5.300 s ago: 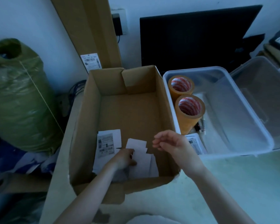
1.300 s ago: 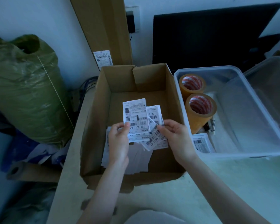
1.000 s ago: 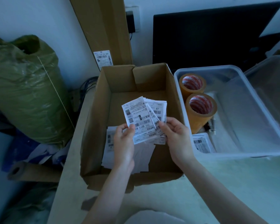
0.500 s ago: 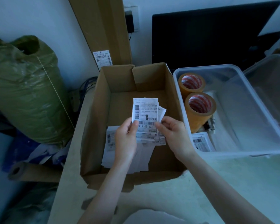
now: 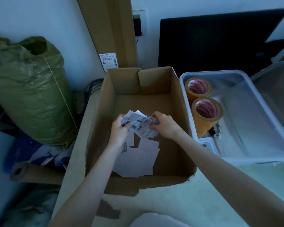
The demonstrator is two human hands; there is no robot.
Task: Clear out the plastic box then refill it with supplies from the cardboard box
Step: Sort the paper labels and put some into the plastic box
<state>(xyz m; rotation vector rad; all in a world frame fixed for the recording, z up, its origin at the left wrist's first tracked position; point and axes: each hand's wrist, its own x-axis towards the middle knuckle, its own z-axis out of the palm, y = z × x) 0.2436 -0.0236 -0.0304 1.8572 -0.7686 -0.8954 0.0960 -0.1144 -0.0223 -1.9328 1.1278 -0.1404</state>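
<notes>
My left hand [image 5: 120, 131] and right hand [image 5: 165, 124] have lowered the labels [image 5: 140, 124], both pinching them together inside the cardboard box [image 5: 179, 99]; the plastic box [image 5: 261, 161] comes next, I judge.

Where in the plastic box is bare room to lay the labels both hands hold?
The plastic box has bare floor across its right half, between the two tape rolls and its right wall. Its left side is crowded: rolls, a labelled packet and small items. The left hand and right hand hold the labels over the cardboard box.
</notes>
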